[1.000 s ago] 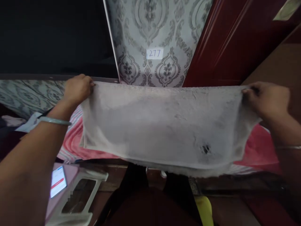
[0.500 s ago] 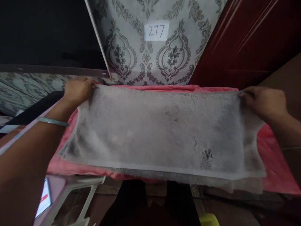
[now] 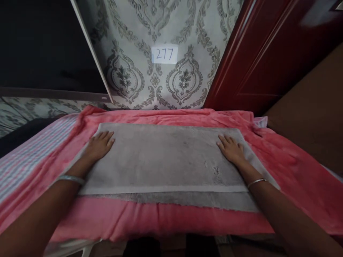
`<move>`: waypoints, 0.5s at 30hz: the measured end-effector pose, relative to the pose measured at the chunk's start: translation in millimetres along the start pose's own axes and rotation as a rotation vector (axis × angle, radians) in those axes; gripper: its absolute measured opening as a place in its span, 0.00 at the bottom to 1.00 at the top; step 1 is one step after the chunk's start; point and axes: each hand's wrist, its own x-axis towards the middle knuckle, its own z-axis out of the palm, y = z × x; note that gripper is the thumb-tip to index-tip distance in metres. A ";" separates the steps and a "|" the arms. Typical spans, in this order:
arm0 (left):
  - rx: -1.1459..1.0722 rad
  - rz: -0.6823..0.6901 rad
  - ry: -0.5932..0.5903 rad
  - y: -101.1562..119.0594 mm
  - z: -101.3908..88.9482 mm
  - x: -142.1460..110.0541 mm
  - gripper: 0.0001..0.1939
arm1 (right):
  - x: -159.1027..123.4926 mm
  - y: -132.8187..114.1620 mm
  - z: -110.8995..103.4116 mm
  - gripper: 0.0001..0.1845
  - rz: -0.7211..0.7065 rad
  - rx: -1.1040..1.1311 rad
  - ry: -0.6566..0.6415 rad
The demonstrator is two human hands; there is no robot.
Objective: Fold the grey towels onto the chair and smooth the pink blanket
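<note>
A grey towel [image 3: 166, 157] lies folded flat on a pink cloth [image 3: 289, 167] that covers the surface in front of me. The towel's lower layer sticks out along the near edge. My left hand [image 3: 98, 145] rests palm down on the towel's left part, fingers stretched out. My right hand [image 3: 230, 149] lies flat on the towel's right part, fingers spread. Neither hand holds anything. A bangle shows on each wrist.
A patterned wallpaper wall with a paper label reading 277 [image 3: 164, 54] stands behind. A dark red door [image 3: 268, 53] is at the right, a dark screen [image 3: 40, 43] at the upper left. A striped cloth [image 3: 29, 150] lies at the left.
I held the grey towel up by its two far corners; it now lies flat on the pink cloth. Both hands have let go and rest open on top of it.
</note>
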 end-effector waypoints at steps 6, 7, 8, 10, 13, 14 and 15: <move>-0.085 -0.091 -0.032 -37.7 6.6 -32.5 0.33 | -47.0 34.8 2.0 0.32 0.146 0.002 0.000; -0.093 -0.102 0.008 -40.9 5.2 -42.5 0.34 | -58.3 38.5 1.1 0.32 0.178 0.002 0.004; -0.097 -0.108 0.049 -43.2 3.6 -54.0 0.35 | -70.2 41.6 0.3 0.32 0.210 0.005 0.008; -0.094 -0.123 0.110 -45.4 0.2 -79.8 0.39 | -93.7 46.8 -1.8 0.32 0.264 0.026 0.021; -0.070 -0.174 0.175 -44.6 -6.1 -117.5 0.44 | -123.3 54.7 -8.3 0.32 0.344 0.118 0.069; -0.071 -0.198 0.204 -43.8 -7.9 -127.9 0.43 | -130.6 57.9 -11.2 0.32 0.375 0.183 0.102; -0.085 -0.222 0.235 -42.7 -9.4 -136.7 0.40 | -136.5 61.4 -14.1 0.32 0.408 0.264 0.142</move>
